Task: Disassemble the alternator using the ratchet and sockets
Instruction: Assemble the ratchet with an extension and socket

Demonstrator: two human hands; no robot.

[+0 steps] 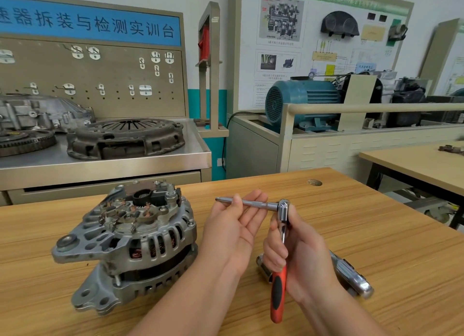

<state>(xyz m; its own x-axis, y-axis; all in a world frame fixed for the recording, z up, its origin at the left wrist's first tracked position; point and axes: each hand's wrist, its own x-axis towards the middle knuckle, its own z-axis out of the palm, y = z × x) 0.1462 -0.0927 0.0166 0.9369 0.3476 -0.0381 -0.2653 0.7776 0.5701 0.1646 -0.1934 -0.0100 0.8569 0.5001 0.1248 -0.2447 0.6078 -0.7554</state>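
The alternator, a grey cast housing with copper windings showing through its slots, lies on the wooden table at left, rear electrical side facing up. My right hand grips the ratchet by its red-and-black handle, head upward. A long chrome extension bar sticks out leftward from the ratchet head. My left hand is palm up, fingers pinching the bar near its free end. A chrome socket lies on the table beneath my right hand, partly hidden.
A second chrome tool lies on the table right of my right hand. Behind the table stands a steel workbench with a clutch pressure plate and gearbox parts. A blue motor rig is at back right, another wooden table at right.
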